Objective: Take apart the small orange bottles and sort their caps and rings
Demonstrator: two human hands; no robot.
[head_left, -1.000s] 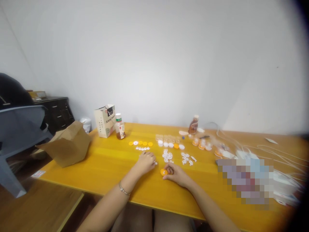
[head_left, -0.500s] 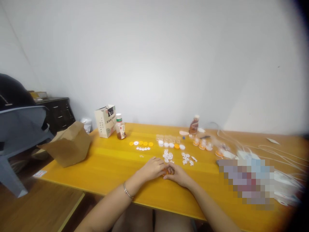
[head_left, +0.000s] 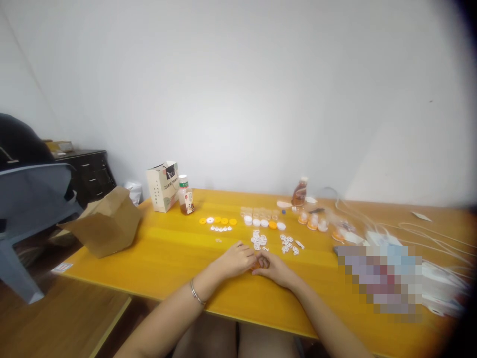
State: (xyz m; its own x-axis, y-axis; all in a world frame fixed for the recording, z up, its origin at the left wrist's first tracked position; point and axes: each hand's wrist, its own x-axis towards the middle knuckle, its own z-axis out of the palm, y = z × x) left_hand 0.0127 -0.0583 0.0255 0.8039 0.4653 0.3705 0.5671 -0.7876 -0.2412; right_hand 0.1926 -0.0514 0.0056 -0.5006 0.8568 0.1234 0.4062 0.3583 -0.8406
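Observation:
My left hand and my right hand meet above the table near its front edge. Both are closed around a small orange piece, mostly covered by my fingers, so its kind cannot be made out. Just beyond them lies a pile of white cut-out plastic pieces, with a second group of white pieces to its right. Farther back is a row of white and orange round caps, and behind it clear cups. Yellow discs and small white pegged parts form rows to the left.
At the left end of the table stands an open brown paper bag. A printed gift bag and a drink bottle are behind it. Toward the right are another bottle, orange-based clear assemblies, cables and a blurred-out patch.
Both hands stay almost in the same spot, with only a slight shift of the fingers. Less of the orange piece shows between them. The parts on the table lie as before.

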